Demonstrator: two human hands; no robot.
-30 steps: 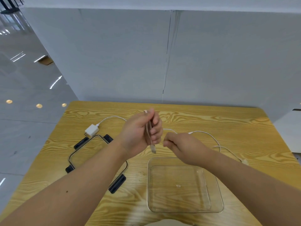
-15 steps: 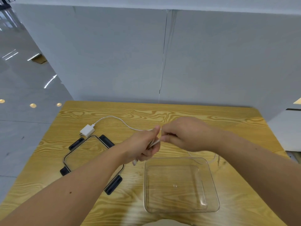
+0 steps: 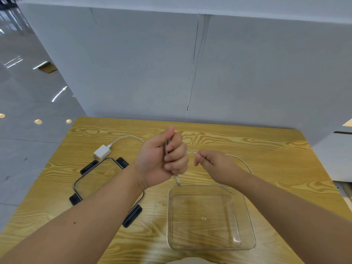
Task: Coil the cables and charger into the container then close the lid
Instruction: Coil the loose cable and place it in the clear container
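Pulls the hands apart since half a second ago: lifts the left hand (image 3: 160, 161) from low and tilted to upright above the surface (image 3: 276, 149), and draws the right hand (image 3: 215, 164) back to the right, out of contact with it.

Clenches the left fingers (image 3: 176, 159) round a bundle of cable (image 3: 191, 152) loops, with one plug end (image 3: 178, 181) poking out below the fist, just above the far rim of the container (image 3: 245, 221). Pinches the free run of cable between right thumb and forefinger, close beside the fist, and holds it taut, probably to feed the next loop neatly instead of letting slack tangle. Leaves the rest of that cable trailing in a curve on the surface behind the right wrist.

Holds the bundle upright, likely so that each turn stacks in the palm and the coil stays small enough for the container.

Leaves the charger (image 3: 102, 151) lying on the surface at far left, its own lead (image 3: 125, 137) arcing toward the left hand. Cannot tell whether that lead joins the bundle, the fist hiding the meeting point.

Keeps the lid (image 3: 99, 178) flat and off to the left, beside the container, presumably to leave the mouth open for dropping coils in.

Shows nothing inside the container yet, so looks early in the task: coiling under way, charger and lid not yet handled.
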